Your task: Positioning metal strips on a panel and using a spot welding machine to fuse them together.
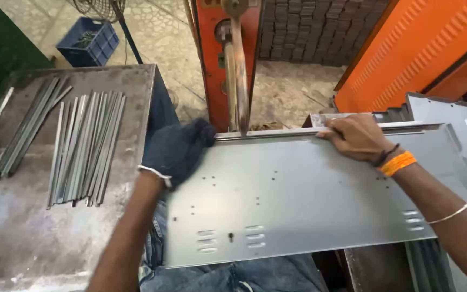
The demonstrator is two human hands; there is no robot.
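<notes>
A grey sheet-metal panel (298, 194) with punched holes and slots lies flat in front of me, its far edge under the tip of an orange spot-welding machine (233, 65). My left hand (178, 150), in a dark glove, grips the panel's far left corner. My bare right hand (355, 138), with an orange wristband, presses on the panel's far folded edge and a thin metal strip (320, 120) there. The welder's brown electrode arm (239, 92) comes down between my hands.
A grey metal table (17, 227) at left carries rows of thin metal strips (85, 148). More grey panels (460, 135) are stacked at right beside an orange cabinet (406, 48). A blue crate (88, 42) stands on the floor behind.
</notes>
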